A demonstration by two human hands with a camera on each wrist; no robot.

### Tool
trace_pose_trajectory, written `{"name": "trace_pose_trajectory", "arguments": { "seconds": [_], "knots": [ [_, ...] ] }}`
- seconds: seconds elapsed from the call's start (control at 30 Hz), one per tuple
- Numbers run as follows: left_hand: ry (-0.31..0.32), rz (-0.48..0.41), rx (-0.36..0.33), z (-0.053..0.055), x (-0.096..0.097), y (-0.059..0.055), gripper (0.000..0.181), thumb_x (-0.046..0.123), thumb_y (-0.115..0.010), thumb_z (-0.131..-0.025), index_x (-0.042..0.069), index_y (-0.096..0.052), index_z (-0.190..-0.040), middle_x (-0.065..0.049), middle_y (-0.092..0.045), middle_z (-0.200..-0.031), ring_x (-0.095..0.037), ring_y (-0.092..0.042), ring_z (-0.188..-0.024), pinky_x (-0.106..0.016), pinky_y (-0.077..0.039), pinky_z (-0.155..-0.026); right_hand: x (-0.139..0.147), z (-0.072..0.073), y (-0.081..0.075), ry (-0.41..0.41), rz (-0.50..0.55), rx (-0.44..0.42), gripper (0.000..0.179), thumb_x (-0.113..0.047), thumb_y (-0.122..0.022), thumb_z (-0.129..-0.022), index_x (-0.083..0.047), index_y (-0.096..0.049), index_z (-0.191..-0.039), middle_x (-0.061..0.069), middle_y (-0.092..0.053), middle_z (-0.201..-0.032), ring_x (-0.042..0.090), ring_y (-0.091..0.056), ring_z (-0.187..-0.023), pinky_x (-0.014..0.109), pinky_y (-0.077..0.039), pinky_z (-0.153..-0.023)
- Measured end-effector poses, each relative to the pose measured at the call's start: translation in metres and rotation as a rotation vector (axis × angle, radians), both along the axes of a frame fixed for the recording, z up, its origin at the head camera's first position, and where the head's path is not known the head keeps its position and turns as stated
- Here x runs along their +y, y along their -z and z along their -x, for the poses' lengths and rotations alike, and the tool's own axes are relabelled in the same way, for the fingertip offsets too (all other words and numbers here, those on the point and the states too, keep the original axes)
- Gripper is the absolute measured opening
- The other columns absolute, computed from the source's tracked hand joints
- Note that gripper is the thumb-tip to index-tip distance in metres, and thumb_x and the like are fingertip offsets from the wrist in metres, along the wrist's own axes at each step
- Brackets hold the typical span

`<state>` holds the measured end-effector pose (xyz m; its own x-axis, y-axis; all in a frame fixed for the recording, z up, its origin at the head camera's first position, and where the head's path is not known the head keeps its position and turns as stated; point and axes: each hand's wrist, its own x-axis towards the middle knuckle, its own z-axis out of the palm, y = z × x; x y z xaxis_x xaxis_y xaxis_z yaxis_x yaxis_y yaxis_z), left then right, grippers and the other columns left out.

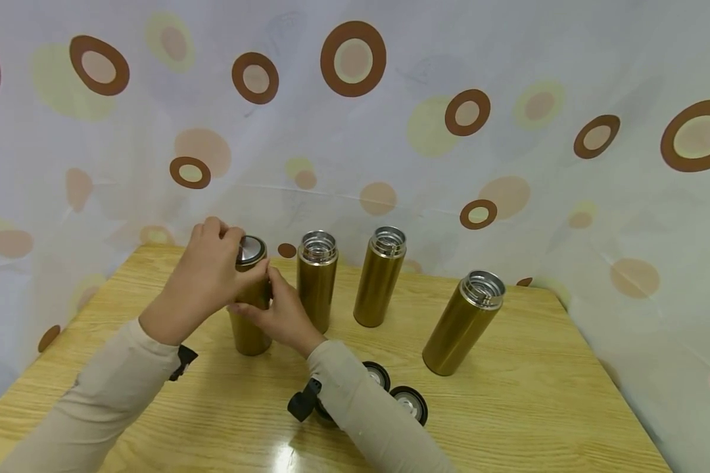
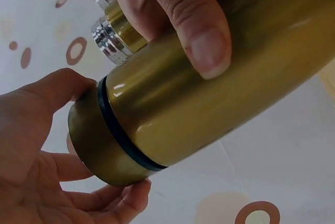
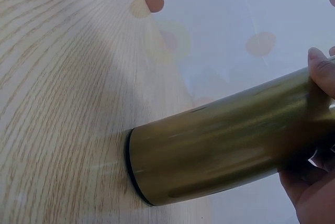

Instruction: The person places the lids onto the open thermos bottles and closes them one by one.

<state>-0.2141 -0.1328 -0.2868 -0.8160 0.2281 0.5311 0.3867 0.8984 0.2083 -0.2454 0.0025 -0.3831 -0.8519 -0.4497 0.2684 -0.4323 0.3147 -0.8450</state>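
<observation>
Because the cap (image 1: 251,249) sits on top of the bottle (image 1: 251,338) in one shared, upright axis, any turn would seem to hinge on keeping the two in line. The left hand (image 1: 210,269) is the nearer to the cap, its thumb and fingers curled round the rim from the left; the right hand (image 1: 286,315) grips the bottle's body just below, from the right, thumb laid along the wall. This bottle is the leftmost of four on the bench (image 1: 509,407), and its base appears to rest there. Whether the cap is tight cannot be told.

Smooth gold metal with a soft sheen covers the tall cylinder; a thin black ring (image 2: 131,148) marks the joint under the cap, whose top is a silvery disc edged in black. To the right stand three open bottles: one (image 1: 317,289) beside the hands, one (image 1: 380,282) farther along, and one (image 1: 463,325) nearer and well apart, all with shiny, ridged steel necks. Loose caps (image 1: 411,404) lie near, by the right sleeve (image 1: 378,417), round and black-rimmed with pale insides up. Pale, streaked wood grain runs across the bench; behind hangs a creased, spotted sheet (image 1: 355,144).
</observation>
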Motion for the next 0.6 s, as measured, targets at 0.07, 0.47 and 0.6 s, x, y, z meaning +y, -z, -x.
{"name": "trace_pose_trajectory", "arguments": {
  "seconds": [0.07, 0.47, 0.6],
  "knots": [
    [0.045, -0.024, -0.061, 0.002, -0.005, -0.002, 0.043, 0.027, -0.067, -0.085, -0.012, -0.061, -0.102, -0.028, -0.050, -0.102, -0.043, -0.048, -0.094, -0.050, -0.044, -0.080, 0.000, 0.000, 0.000, -0.007, 0.008, -0.002, 0.070, -0.033, -0.072, -0.086, -0.020, -0.035, -0.144, -0.004, -0.046, -0.141, 0.011, -0.047, -0.126, 0.031, -0.041, -0.102],
    [0.417, -0.186, -0.183, 0.023, -0.039, 0.001, 0.042, 0.013, -0.074, -0.082, 0.002, -0.063, -0.121, -0.013, -0.054, -0.120, -0.028, -0.056, -0.106, -0.045, -0.051, -0.083, 0.000, 0.002, 0.001, -0.002, 0.024, -0.001, 0.066, -0.034, -0.073, -0.085, -0.017, -0.039, -0.140, -0.002, -0.054, -0.130, 0.008, -0.054, -0.114, 0.027, -0.045, -0.094],
    [0.488, -0.183, -0.205, 0.027, -0.046, 0.000, 0.045, 0.006, -0.074, -0.080, 0.003, -0.063, -0.123, -0.009, -0.056, -0.122, -0.026, -0.057, -0.107, -0.043, -0.051, -0.082, -0.001, 0.002, 0.001, -0.006, 0.029, -0.014, 0.066, -0.033, -0.074, -0.085, -0.017, -0.040, -0.139, -0.002, -0.055, -0.128, 0.008, -0.055, -0.112, 0.026, -0.046, -0.093]
  ]
}}
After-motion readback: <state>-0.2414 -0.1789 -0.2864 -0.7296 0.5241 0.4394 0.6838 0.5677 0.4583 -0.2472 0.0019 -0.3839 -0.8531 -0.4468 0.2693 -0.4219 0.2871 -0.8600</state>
